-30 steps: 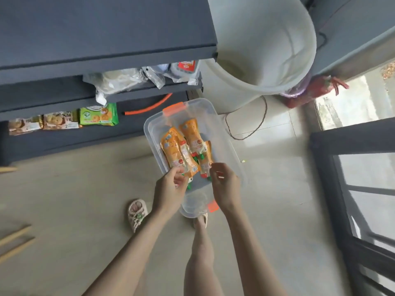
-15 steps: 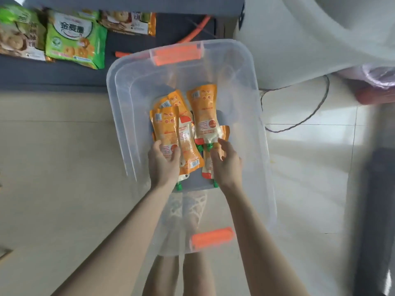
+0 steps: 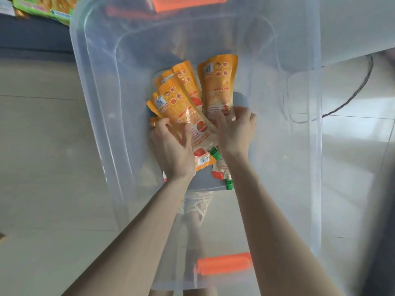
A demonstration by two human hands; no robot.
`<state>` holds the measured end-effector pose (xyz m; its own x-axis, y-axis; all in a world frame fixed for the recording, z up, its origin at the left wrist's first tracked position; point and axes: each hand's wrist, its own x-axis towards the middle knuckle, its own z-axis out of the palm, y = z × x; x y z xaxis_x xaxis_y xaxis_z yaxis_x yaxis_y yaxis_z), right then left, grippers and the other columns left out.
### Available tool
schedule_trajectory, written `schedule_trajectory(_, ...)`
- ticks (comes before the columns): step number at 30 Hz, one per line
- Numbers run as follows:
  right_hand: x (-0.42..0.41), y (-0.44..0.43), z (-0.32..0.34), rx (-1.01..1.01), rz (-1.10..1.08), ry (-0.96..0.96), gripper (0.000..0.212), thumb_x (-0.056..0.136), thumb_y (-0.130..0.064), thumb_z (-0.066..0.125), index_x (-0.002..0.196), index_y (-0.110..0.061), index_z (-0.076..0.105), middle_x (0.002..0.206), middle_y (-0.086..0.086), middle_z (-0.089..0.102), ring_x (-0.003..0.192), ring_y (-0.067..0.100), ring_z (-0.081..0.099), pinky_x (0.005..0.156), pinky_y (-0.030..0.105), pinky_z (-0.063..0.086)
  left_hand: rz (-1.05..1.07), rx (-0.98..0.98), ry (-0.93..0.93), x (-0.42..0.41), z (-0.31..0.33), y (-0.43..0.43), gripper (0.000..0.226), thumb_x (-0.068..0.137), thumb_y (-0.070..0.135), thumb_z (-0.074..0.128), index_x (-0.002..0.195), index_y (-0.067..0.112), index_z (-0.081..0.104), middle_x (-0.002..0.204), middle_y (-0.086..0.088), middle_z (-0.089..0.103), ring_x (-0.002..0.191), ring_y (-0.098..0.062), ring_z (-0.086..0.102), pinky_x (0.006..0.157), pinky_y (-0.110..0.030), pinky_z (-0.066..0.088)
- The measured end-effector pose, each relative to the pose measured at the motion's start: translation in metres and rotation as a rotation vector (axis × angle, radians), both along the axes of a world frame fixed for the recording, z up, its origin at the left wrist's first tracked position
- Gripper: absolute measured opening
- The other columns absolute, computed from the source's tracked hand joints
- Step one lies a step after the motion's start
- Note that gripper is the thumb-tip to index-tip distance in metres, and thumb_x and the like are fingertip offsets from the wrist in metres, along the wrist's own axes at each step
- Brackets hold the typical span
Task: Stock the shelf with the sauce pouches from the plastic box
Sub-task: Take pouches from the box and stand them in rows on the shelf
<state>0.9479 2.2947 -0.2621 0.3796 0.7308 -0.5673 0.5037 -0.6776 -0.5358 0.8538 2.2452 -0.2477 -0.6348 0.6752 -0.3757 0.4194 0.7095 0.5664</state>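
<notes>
near orange latch (image 3: 223,263) on the plastic box (image 3: 96,103) rim. left hand (image 3: 173,150): fingers curled round the left edge of the fanned sauce pouches (image 3: 218,86), thumb laid on top. right hand (image 3: 235,131): bent fingers clamp the right-hand pouch low down. since half a second ago we have leaned in and both hands have slid up from the green caps (image 3: 214,153) to bunch the lot, so a lift looks close; all pouches still lie in the box. beyond: far latch (image 3: 188,3), shelf (image 3: 32,39) with green biscuit packs (image 3: 42,5), white tub (image 3: 352,24) crowding the right, cable (image 3: 352,97) on the floor
</notes>
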Motion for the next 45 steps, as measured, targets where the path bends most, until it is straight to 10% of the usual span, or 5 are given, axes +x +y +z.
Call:
schedule_trajectory(14,0.013,0.003,0.026,0.025,0.072,0.231,0.02,0.076,-0.009,0.069,0.094,-0.01,0.062,0.084,0.004,0.067,0.077,0.02,0.064,0.066,0.03,0.051,0.229,0.005,-0.326,-0.014,0.011,0.025,0.085,0.064,0.013,0.084,0.13,0.003,0.032,0.116,-0.011,0.062,0.099,-0.021,0.063,0.086,-0.031,0.05)
schedule_trajectory(20,0.029,-0.036,0.05,-0.062,0.041,0.404,0.017,0.084,-0.006,0.063,0.091,-0.019,0.055,0.083,0.0,0.07,0.072,0.015,0.068,0.066,0.035,0.058,0.113,-0.131,-0.377,-0.014,0.024,-0.004,0.021,0.076,0.02,0.074,0.089,0.014,0.058,0.084,-0.004,0.064,0.072,-0.018,0.06,0.064,-0.027,0.047)
schedule_trajectory(28,0.046,-0.066,0.057,-0.244,-0.055,0.563,0.019,0.087,-0.001,0.056,0.099,-0.014,0.048,0.092,0.007,0.066,0.069,0.017,0.065,0.047,0.021,0.05,0.068,-0.143,-0.532,-0.008,0.038,-0.032,0.016,0.091,0.039,0.054,0.102,0.029,0.047,0.099,0.004,0.065,0.085,-0.013,0.064,0.072,-0.03,0.053)
schedule_trajectory(35,0.045,-0.065,0.052,-0.361,-0.181,0.744,0.051,0.093,-0.056,0.038,0.121,-0.018,0.058,0.114,0.005,0.067,0.101,0.021,0.066,0.083,0.038,0.055,0.138,-0.259,-0.759,-0.008,0.044,-0.034,0.03,0.093,0.044,0.048,0.123,0.039,0.045,0.114,0.01,0.062,0.089,-0.009,0.067,0.075,-0.034,0.056)
schedule_trajectory(45,0.053,-0.075,0.074,-0.448,-0.217,0.948,0.037,0.1,-0.039,0.036,0.124,-0.017,0.052,0.11,0.016,0.068,0.093,0.029,0.069,0.068,0.035,0.059,-0.083,-0.095,-0.469,-0.015,0.07,-0.032,0.048,0.097,0.03,0.046,0.142,0.025,0.031,0.135,0.0,0.051,0.112,-0.015,0.055,0.09,-0.034,0.05)
